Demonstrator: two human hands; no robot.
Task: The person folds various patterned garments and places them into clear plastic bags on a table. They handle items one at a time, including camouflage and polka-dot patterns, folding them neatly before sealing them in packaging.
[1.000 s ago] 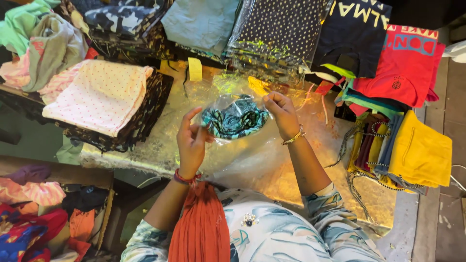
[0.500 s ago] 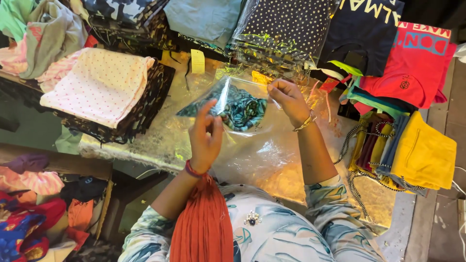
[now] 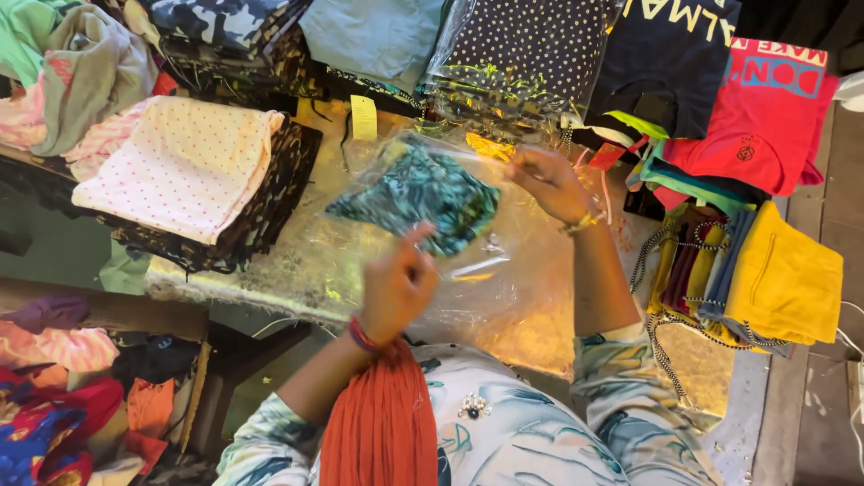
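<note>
A clear plastic bag (image 3: 468, 270) with a folded teal and black patterned cloth (image 3: 418, 193) inside is held above a table covered in shiny plastic (image 3: 270, 270). My left hand (image 3: 396, 288) grips the bag's near edge, a red bangle at its wrist. My right hand (image 3: 544, 180) pinches the bag's far upper edge and wears a gold bracelet. An orange scarf (image 3: 382, 423) hangs down my front below the left hand.
A white dotted folded cloth (image 3: 180, 166) lies on a dark stack at the left. Packed dotted dark garments (image 3: 522, 54), a navy shirt (image 3: 666, 54) and a red shirt (image 3: 756, 117) lie at the back. Yellow folded garments (image 3: 783, 279) sit right. Loose clothes (image 3: 63, 378) pile lower left.
The bag with the teal cloth has been stretched out and lifted flatter. My left hand dropped toward me along the near edge, and my right hand shifted a little to the right.
</note>
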